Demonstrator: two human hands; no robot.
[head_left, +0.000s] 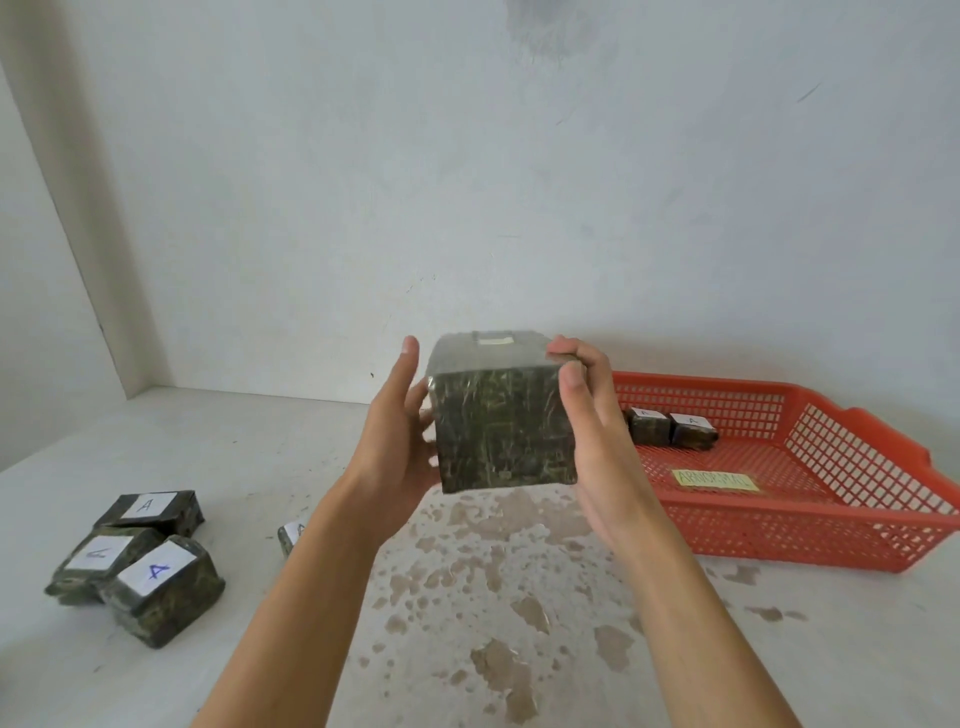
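Holds a dark green wrapped block (504, 426) up in the air above the stained table (467, 623), between both hands and in front of the pale wall (467, 182). Grasps its right side with the right hand (592, 431), thumb laid down the edge of the near face, fingers curled over the top right corner. Cups its left face with the left hand (395, 431), fingers bent against the wrap, thumb straight up and clear of the block. On the top face, a white label (493, 340), seen almost edge-on, writing unreadable. To the right on the table, a red mesh basket (831, 530) with a yellow tag (714, 479) reading ABNORMAL on its floor and 2 small blocks (647, 426) side by side near its far wall, white labels up. At the far left, 3 labelled blocks (163, 590) bunched together and touching, the farthest marked A. Just left of the left forearm, 1 half-hidden block (291, 538), covered in part by that arm.
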